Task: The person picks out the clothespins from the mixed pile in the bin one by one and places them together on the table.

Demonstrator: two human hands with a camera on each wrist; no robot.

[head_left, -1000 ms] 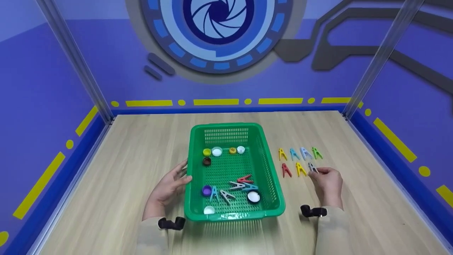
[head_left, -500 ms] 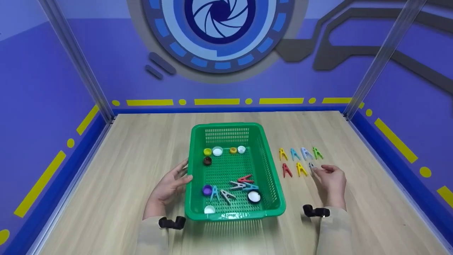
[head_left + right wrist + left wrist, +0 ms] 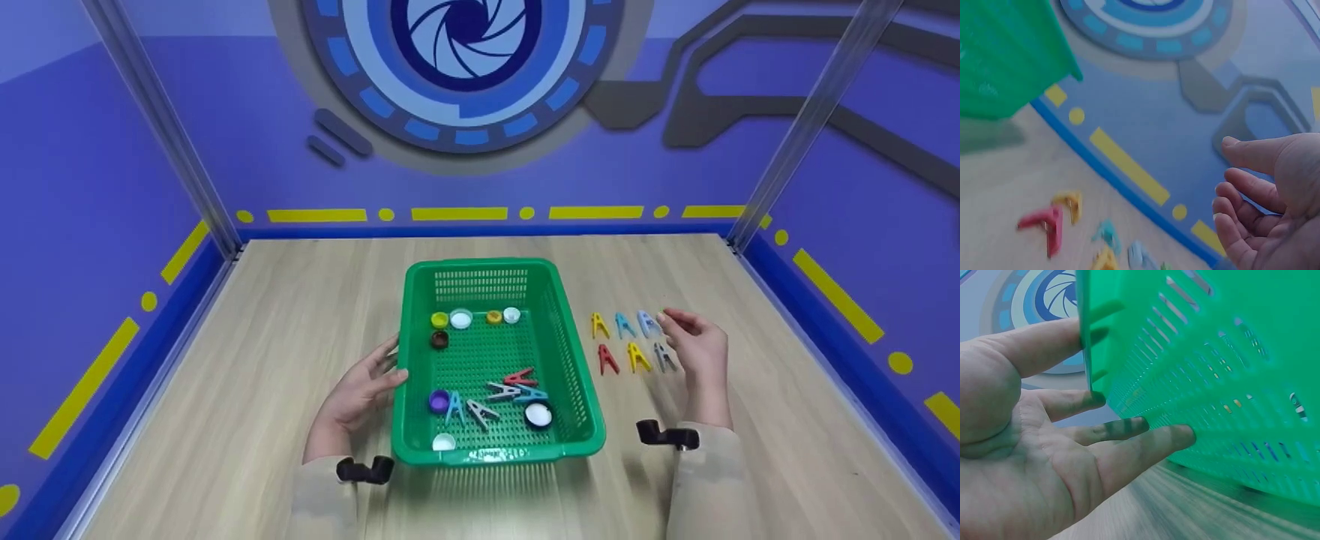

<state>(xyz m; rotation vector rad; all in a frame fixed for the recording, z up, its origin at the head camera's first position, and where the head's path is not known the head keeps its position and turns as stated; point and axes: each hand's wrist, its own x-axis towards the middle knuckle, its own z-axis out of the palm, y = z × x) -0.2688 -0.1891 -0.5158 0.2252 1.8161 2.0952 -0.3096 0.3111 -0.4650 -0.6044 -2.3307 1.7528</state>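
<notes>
A green basket (image 3: 525,454) sits on the bench (image 3: 810,435) at the centre of the frame, holding eight caps and five clothespins. Toward its upper left lie a yellow cap (image 3: 439,320), a larger white cap (image 3: 460,319) just beside it and a brown cap (image 3: 439,340) just below; to their right, an orange cap (image 3: 493,317) and a small white cap (image 3: 511,315). Lower down are a purple cap (image 3: 438,403), a whitish cap (image 3: 443,443) and a black-rimmed cap (image 3: 538,415). The clothespins inside number one red (image 3: 517,377), two blue (image 3: 455,409) and two grey (image 3: 481,414).

Seven more clothespins lie right of the basket in two rows. The upper row has a yellow one (image 3: 599,325), a blue one (image 3: 625,325), a pale blue one (image 3: 647,323) and a green one (image 3: 1165,266), hidden in the head view by the right hand (image 3: 701,349). The lower row has a red one (image 3: 607,360), a yellow one (image 3: 638,358) and a grey one (image 3: 664,358).

The right hand's grip is loose: fingers softly bent, thumb apart from them. The left hand (image 3: 356,397) pinches the basket's left rim, thumb on top, fingers against the outer wall. Raised lettering (image 3: 489,455) on the near rim is too small to read.
</notes>
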